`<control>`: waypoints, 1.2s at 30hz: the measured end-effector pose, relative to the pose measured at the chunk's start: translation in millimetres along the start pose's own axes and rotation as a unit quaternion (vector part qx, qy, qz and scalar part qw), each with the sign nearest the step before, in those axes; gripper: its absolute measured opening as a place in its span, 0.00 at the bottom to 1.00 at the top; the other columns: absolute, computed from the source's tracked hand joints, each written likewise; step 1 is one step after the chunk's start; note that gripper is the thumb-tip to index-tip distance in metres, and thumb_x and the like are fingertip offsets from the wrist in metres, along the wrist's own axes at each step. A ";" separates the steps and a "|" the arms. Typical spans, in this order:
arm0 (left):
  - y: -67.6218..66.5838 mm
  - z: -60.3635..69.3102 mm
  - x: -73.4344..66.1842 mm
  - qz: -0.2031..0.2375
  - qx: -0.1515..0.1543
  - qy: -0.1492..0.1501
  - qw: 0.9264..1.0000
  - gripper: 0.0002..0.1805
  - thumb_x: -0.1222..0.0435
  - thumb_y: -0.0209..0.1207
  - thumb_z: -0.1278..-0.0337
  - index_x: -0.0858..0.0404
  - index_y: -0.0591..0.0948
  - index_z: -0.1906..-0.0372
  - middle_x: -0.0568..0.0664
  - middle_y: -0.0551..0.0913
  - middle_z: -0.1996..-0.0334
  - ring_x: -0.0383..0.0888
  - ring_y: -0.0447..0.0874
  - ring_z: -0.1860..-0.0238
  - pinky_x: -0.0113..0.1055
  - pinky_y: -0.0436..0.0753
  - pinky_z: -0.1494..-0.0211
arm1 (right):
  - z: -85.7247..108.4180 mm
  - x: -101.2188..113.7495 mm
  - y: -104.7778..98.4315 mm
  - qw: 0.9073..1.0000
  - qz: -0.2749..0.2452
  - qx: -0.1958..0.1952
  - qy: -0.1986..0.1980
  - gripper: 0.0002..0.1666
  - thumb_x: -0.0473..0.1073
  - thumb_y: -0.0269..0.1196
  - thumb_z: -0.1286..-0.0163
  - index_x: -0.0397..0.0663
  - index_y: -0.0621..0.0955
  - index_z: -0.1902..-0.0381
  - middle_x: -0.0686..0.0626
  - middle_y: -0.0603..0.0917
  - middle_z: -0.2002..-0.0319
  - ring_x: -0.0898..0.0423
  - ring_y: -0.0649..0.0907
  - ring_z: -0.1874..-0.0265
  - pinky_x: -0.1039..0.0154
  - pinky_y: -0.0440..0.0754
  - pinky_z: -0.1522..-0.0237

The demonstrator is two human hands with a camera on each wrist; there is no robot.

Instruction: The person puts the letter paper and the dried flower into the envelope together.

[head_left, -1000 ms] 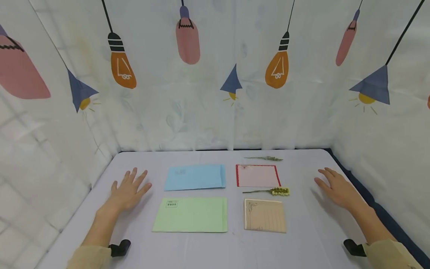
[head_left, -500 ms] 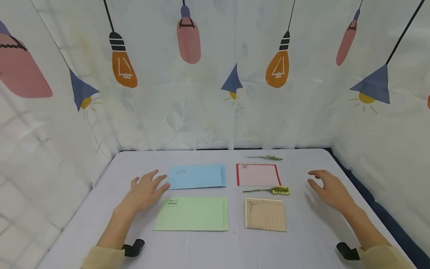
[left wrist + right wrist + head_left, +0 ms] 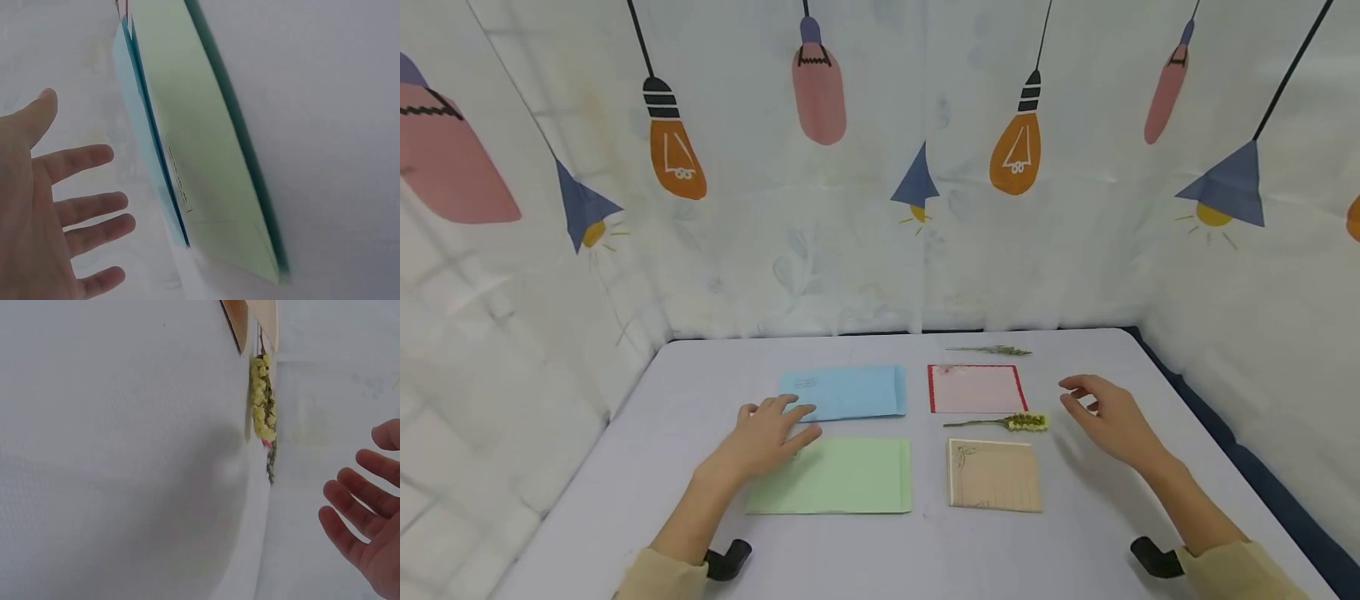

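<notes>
Head view: blue envelope point(image 3: 853, 392), flat on counter point(image 3: 850, 558), long axis crosswise, ahead and right of nearer left hand point(image 3: 766, 435), fingers spread, empty; green envelope point(image 3: 842, 482), near side; right hand point(image 3: 1111, 418), fingers loosely bent, empty, beside yellow-flowered sprig point(image 3: 1026, 422).

Head view: your left grip point(image 3: 766, 440) hides corners of the blue envelope point(image 3: 853, 392) and green envelope point(image 3: 846, 479); blue's print point(image 3: 806, 384) too small to read. Right wrist view crops your right grip point(image 3: 382, 550) and the tan card point(image 3: 996, 477).

Left hand point(image 3: 763, 437) hovers splayed, right hand point(image 3: 1108, 418) loosely bent.
</notes>
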State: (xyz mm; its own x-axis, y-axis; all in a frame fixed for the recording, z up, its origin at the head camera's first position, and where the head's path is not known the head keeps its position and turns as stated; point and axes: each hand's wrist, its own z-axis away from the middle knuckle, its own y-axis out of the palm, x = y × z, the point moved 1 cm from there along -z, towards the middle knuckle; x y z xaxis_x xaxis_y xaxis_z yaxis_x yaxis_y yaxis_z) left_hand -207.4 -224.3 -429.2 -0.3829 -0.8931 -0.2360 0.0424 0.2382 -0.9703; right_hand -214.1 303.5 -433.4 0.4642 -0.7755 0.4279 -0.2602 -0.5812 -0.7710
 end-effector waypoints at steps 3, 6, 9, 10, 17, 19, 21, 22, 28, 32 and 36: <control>0.4 1.1 -6.9 -0.002 0.008 0.008 1.000 0.36 0.36 0.45 0.25 0.57 0.77 0.29 0.63 0.71 0.31 0.65 0.68 0.31 0.69 0.62 0.38 | -1.4 7.1 2.9 1.000 -0.009 0.008 0.000 0.15 0.38 0.64 0.25 0.36 0.82 0.45 0.41 0.86 0.51 0.50 0.83 0.57 0.55 0.84 0.60; 2.1 0.4 -13.6 -0.006 0.012 0.020 1.000 0.37 0.35 0.45 0.26 0.56 0.75 0.28 0.63 0.70 0.30 0.64 0.68 0.30 0.68 0.63 0.38 | -3.6 15.4 5.5 1.000 -0.026 0.015 0.006 0.14 0.38 0.64 0.25 0.37 0.83 0.46 0.42 0.86 0.51 0.51 0.83 0.57 0.57 0.84 0.60; 4.2 -0.9 -20.8 -0.007 0.022 0.035 0.999 0.39 0.34 0.47 0.27 0.55 0.72 0.25 0.62 0.69 0.29 0.62 0.66 0.29 0.66 0.64 0.37 | -5.8 24.7 9.7 0.999 -0.048 0.019 0.010 0.13 0.39 0.64 0.25 0.39 0.83 0.46 0.45 0.86 0.52 0.52 0.83 0.58 0.61 0.83 0.60; 4.9 -1.4 -23.4 -0.005 0.026 0.041 0.999 0.40 0.34 0.48 0.28 0.55 0.71 0.24 0.62 0.68 0.29 0.62 0.65 0.28 0.66 0.64 0.37 | -6.5 27.8 11.4 0.998 -0.056 0.020 0.012 0.13 0.39 0.64 0.24 0.40 0.84 0.47 0.45 0.86 0.53 0.53 0.83 0.58 0.62 0.83 0.60; 13.7 -5.4 -42.0 -0.002 0.055 0.062 0.997 0.49 0.30 0.53 0.35 0.55 0.61 0.19 0.62 0.58 0.22 0.63 0.56 0.24 0.68 0.58 0.30 | -11.3 44.3 26.3 0.997 -0.080 0.019 0.010 0.12 0.37 0.63 0.25 0.40 0.83 0.47 0.51 0.86 0.54 0.56 0.83 0.58 0.63 0.83 0.59; 17.4 -6.5 -46.7 -0.011 0.066 0.065 0.996 0.52 0.28 0.52 0.37 0.54 0.59 0.18 0.61 0.55 0.20 0.62 0.52 0.22 0.69 0.56 0.29 | -12.2 48.4 30.7 0.996 -0.084 0.021 0.002 0.13 0.36 0.64 0.25 0.39 0.83 0.46 0.49 0.86 0.54 0.55 0.83 0.57 0.62 0.83 0.59; 20.1 -7.2 -51.4 -0.017 0.077 0.069 0.995 0.54 0.26 0.52 0.40 0.53 0.59 0.18 0.60 0.53 0.20 0.61 0.50 0.21 0.69 0.54 0.28 | -12.3 52.4 34.8 0.996 -0.083 0.023 -0.011 0.15 0.36 0.64 0.26 0.39 0.82 0.44 0.47 0.86 0.52 0.53 0.83 0.56 0.59 0.85 0.59; 20.8 -7.5 -53.8 -0.019 0.082 0.072 0.994 0.55 0.26 0.53 0.41 0.53 0.59 0.18 0.60 0.53 0.20 0.61 0.49 0.21 0.69 0.54 0.28 | -12.3 54.3 36.8 0.996 -0.082 0.027 -0.017 0.16 0.36 0.65 0.26 0.39 0.81 0.42 0.46 0.86 0.51 0.52 0.83 0.55 0.57 0.85 0.57; 21.1 -7.8 -66.5 -0.005 0.111 0.075 0.991 0.61 0.25 0.59 0.49 0.55 0.58 0.17 0.58 0.52 0.19 0.59 0.48 0.20 0.68 0.52 0.27 | -10.8 63.6 47.8 0.995 -0.059 0.074 -0.044 0.29 0.39 0.65 0.26 0.40 0.74 0.30 0.41 0.78 0.35 0.41 0.78 0.37 0.41 0.77 0.40; 25.3 -8.6 -70.3 -0.015 0.126 0.086 0.988 0.63 0.25 0.62 0.52 0.55 0.56 0.17 0.58 0.52 0.19 0.58 0.48 0.20 0.68 0.51 0.26 | -7.9 70.5 54.6 0.992 -0.036 0.113 -0.047 0.32 0.44 0.64 0.24 0.44 0.71 0.26 0.39 0.72 0.28 0.38 0.72 0.31 0.38 0.72 0.35; 29.8 -9.2 -72.6 -0.024 0.135 0.096 0.986 0.65 0.26 0.63 0.53 0.56 0.54 0.17 0.58 0.52 0.19 0.58 0.48 0.20 0.68 0.51 0.27 | -5.4 77.8 62.5 0.990 -0.018 0.129 -0.060 0.33 0.46 0.64 0.24 0.45 0.71 0.25 0.39 0.70 0.27 0.37 0.72 0.31 0.38 0.73 0.36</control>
State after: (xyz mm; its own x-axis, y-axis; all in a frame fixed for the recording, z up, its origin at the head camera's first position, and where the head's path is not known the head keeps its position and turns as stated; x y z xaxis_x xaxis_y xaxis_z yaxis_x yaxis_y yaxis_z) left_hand -186.9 -148.9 -440.5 -0.5563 -0.8067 -0.1995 0.2547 0.0630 -0.9650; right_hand -198.9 205.5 -445.7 0.5700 -0.7116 0.4107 -0.0240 -0.5140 -0.8574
